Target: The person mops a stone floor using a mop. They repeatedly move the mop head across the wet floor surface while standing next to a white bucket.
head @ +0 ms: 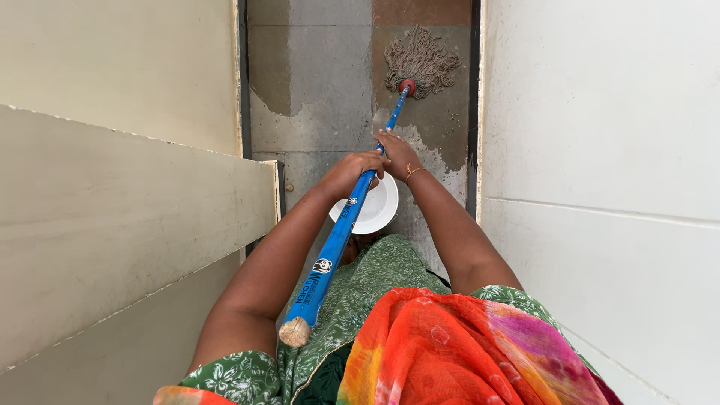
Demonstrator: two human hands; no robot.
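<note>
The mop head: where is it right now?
In the head view, the mop head lies on the wet floor at top centre, beyond both hands, between the walls.

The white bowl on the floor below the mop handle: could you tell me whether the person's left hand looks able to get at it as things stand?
Probably yes, but not freely: the left hand is wrapped round the blue mop handle, which crosses just above the white bowl. The hand would have to let go first.

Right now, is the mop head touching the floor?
Touching. The head view shows the string mop head splayed flat on the tiled floor, strands fanned out around the red socket, with no gap or shadow beneath them.
</note>
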